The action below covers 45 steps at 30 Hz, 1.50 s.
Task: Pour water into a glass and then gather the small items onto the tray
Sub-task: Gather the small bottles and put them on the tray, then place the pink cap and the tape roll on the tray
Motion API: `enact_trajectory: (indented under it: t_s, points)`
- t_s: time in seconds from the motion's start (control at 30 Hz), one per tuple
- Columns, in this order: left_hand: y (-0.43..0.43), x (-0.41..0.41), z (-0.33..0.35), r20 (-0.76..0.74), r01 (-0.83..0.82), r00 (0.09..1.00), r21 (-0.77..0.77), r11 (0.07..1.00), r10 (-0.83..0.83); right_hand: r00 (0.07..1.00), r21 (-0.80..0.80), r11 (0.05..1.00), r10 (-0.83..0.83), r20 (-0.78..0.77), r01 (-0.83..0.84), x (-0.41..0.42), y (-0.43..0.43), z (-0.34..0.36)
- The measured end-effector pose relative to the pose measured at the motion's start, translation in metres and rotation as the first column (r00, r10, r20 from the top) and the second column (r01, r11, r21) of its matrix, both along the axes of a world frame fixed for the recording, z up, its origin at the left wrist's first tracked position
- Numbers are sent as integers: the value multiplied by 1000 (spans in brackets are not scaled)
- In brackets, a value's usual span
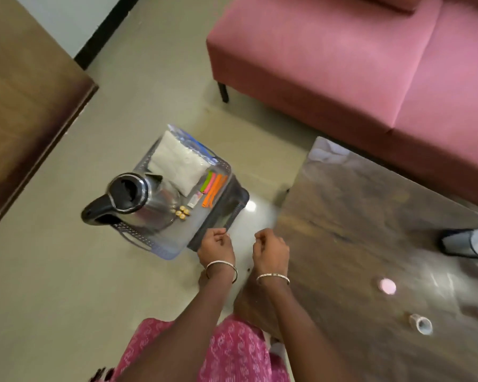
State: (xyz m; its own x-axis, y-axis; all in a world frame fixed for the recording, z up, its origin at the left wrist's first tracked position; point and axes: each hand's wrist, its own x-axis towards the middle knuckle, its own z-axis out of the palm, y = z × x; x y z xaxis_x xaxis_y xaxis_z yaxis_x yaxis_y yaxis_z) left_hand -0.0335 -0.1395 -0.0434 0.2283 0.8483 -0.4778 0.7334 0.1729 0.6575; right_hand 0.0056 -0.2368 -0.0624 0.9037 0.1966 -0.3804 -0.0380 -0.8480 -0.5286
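- Beige floor (66,271) is filling the room; a pink sofa (342,64) is standing at the upper right and a dark wood table (356,216) is taking up the right side.
- Tray (160,250), clear plastic, is sitting on a dark stool (233,205) just left of the table corner.
- Kettle (141,205), steel with a black handle, is standing upright on the tray's left part with its lid open.
- White packet (177,164) is lying at the tray's far end.
- Coloured sticks (214,188) (green, pink, orange) are lying side by side on the tray, beside the packet.
- Gold pieces (183,211) are sitting in a cluster on the tray, just beside the kettle base.
- Left hand (215,245) is hovering at the tray's near right edge with fingers curled; cannot tell whether it is pinching anything.
- Right hand (272,249) is hovering near the table corner, fingers loosely curled, nothing showing in them.
- Pink disc (387,285) and a small roll (422,325) are lying on the table, well apart from the tray.
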Motion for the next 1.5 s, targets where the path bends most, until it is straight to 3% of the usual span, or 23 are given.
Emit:
enact_trajectory:
  t_s: [0.23, 0.47, 0.73, 0.87, 0.97, 1.13, 1.3, 1.5]
  points:
    - [-137, 6, 12, 26, 205, 978, 18, 979, -206, 987, -2, 987, -161, -25, 161, -16, -148, 11]
    - [-264, 17, 11, 8, 534, 846, -9, 846, -534, 926, -15, 926, -377, -10, 377, -5, -298, 18]
    - [-363, 50, -17, -70, 827, 556, -59, 560, -828, 795, -92, 795, -605, -40, 600, -3, -437, 7]
    - [-386, 70, -34, -182, 927, 358, -46, 372, -916, 760, -99, 760, -648, -44, 643, -4, -469, -10]
    - [-395, 86, -48, -291, 969, 222, -35, 243, -931, 791, -93, 797, -604, -100, 597, 1, -480, -23]
    - [-401, 106, -69, -426, 994, 10, -98, 56, -905, 893, -70, 919, -394, -219, 388, 14, -486, -47]
    - [-400, 106, -77, -429, 995, 63, -44, 90, -901, 919, -94, 937, -349, -182, 337, 24, -481, -62]
    - [-382, 88, -72, -303, 983, 172, -17, 185, -937, 899, -128, 909, -413, -147, 396, 28, -470, -61]
